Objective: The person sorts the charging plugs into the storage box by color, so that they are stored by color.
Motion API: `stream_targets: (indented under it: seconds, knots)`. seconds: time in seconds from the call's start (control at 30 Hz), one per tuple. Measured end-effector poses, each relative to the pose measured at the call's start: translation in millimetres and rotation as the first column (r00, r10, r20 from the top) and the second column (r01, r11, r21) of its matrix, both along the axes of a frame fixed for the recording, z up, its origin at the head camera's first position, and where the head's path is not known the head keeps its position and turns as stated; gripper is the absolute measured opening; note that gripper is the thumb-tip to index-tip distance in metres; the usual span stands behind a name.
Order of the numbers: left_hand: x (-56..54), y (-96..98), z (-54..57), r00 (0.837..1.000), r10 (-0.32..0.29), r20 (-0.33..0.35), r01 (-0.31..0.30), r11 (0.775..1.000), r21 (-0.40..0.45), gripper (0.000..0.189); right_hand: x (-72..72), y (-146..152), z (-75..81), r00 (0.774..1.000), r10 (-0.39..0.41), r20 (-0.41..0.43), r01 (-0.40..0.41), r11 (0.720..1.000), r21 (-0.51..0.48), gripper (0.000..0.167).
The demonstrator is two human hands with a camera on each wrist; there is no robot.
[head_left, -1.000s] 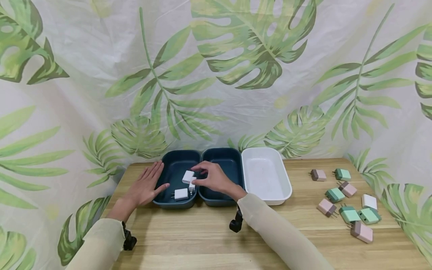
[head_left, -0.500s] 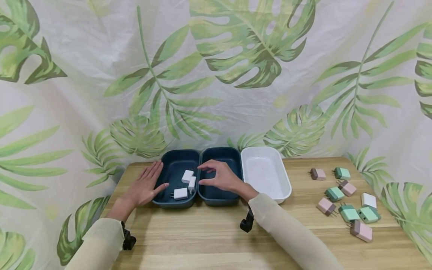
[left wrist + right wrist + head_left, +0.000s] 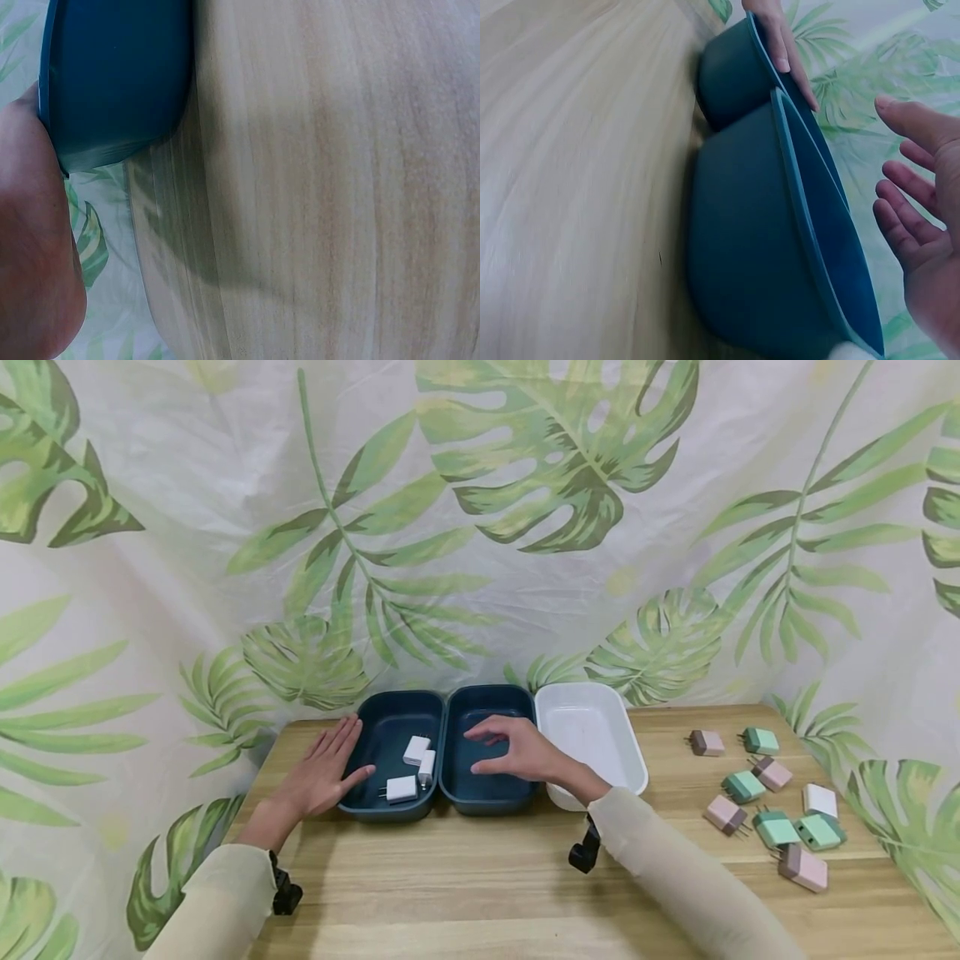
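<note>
My left hand [image 3: 321, 777] rests against the left side of the left dark blue bin [image 3: 386, 814], fingers straight along its rim and thumb reaching over the inside. Three white charger plugs [image 3: 416, 749] lie in that bin, near its right wall. Above the middle dark blue bin [image 3: 487, 806] hovers my right hand [image 3: 525, 752], its fingers loosely bent and apart from the thumb with nothing between them. In the right wrist view this hand [image 3: 930, 195] is above the bin's rim, palm and fingertips in sight.
To the right of the blue bins stands a white bin [image 3: 592, 718], partly behind the right forearm. Several pink plugs [image 3: 804, 868] and green plugs [image 3: 777, 828], with one white plug [image 3: 821, 802], lie on the right of the wooden table [image 3: 450, 893]. A leaf-patterned cloth [image 3: 480, 527] hangs behind.
My right hand has moved right, from over the white plugs in the left bin to over the middle bin, its fingers now away from them. The left hand stays in place.
</note>
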State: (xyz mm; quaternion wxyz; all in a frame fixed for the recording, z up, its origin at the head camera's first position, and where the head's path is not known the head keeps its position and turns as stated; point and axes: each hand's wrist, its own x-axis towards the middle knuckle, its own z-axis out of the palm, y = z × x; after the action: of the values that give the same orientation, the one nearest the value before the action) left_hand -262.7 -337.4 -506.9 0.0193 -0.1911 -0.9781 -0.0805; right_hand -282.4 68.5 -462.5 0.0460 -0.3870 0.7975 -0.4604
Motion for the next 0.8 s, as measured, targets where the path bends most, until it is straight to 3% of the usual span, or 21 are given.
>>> stream_targets:
  seconds: [0.27, 0.43, 0.67, 0.8]
  knots:
    - [1.6, -1.2, -0.8, 1.000, 0.003, -0.009, -0.002, 1.000, 0.018, 0.091, -0.3, 31.2, 2.5, 1.000, 0.010, 0.009, -0.010, 0.999, 0.032, 0.052]
    - [1.7, -1.4, -1.3, 1.000, 0.009, 0.011, -0.009, 1.000, -0.007, 0.091, 1.2, 51.6, 4.0, 1.000, 0.013, -0.019, -0.012, 0.999, 0.049, 0.048]
    - [0.3, -1.9, -3.2, 1.000, -0.001, -0.027, 0.001, 1.000, 0.014, 0.091, 2.0, 79.5, 6.8, 0.996, 0.017, -0.085, -0.013, 0.999, 0.044, 0.046]
    - [0.1, -1.3, -1.7, 1.000, 0.001, -0.013, -0.001, 1.000, 0.005, 0.091, 2.5, 97.1, 7.4, 0.993, 0.027, -0.119, -0.022, 0.999, 0.041, 0.045]
